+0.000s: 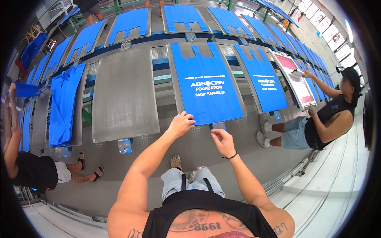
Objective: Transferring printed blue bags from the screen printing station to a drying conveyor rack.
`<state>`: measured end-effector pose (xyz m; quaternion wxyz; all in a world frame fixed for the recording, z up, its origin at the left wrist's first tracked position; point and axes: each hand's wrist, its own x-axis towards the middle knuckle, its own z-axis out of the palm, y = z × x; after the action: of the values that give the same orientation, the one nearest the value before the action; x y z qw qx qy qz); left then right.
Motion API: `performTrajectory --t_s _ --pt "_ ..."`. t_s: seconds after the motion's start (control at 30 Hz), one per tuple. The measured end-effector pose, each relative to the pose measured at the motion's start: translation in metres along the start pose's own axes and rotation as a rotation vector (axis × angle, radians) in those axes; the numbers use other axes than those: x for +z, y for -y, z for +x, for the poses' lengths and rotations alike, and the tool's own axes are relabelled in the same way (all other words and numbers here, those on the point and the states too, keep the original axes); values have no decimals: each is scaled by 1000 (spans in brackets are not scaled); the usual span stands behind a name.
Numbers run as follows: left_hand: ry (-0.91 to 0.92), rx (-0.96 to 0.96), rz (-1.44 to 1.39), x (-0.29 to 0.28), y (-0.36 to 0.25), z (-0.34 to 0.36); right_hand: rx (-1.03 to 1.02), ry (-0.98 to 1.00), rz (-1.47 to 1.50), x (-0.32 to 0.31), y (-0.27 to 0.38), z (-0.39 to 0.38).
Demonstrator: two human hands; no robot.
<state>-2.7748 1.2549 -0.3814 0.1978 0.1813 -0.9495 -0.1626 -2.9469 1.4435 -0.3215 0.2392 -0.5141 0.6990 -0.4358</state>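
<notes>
- Workshop floor (107, 170), grey, under two long rows of grey boards; blue bags (183, 15) line the far row.
- Person (35, 170) at left, dark top, arms raised beside a blue cloth (25, 89).
- Folded blue fabric (61, 107), lengthwise over a board, near row, left.
- Grey board (125, 95), rectangular, near row, left of the printed bag.
- Left hand (182, 124), fingertips at the near left corner of the printed bag; whether its grip pinches the cloth cannot be told.
- Printed bag (208, 107), blue, white print, flat on its board, handles to the far side, directly before the hands.
- Right hand (224, 142), just beyond the bag's near edge; grip loosely curled, thumb and fingers apart; dark bracelet (230, 156) at the wrist.
- Second printed bag (266, 95), blue, on the next board to the right.
- Framed screen (308, 100), pale border, red-and-white panel, right.
- Person (331, 119) at far right, dark sleeveless top, both hands at the screen.
</notes>
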Motion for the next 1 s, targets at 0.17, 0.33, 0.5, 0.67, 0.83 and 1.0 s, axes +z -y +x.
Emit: performTrajectory --t_s 0.17,0.33,0.5,0.67,0.83,1.0 --pt "-116 -16 -102 -12 -3 21 266 208 186 26 10 35" --pt "-258 0 -128 -35 -12 47 171 252 449 58 -30 78" --pt "-200 -268 -183 -75 -37 97 163 382 153 40 2 93" --pt "518 126 53 -7 -122 207 -481 261 -281 66 -59 75" --pt "537 185 277 64 -99 240 -403 397 172 51 -36 85" --pt "322 156 325 -20 -106 311 -360 314 96 -4 -19 114"
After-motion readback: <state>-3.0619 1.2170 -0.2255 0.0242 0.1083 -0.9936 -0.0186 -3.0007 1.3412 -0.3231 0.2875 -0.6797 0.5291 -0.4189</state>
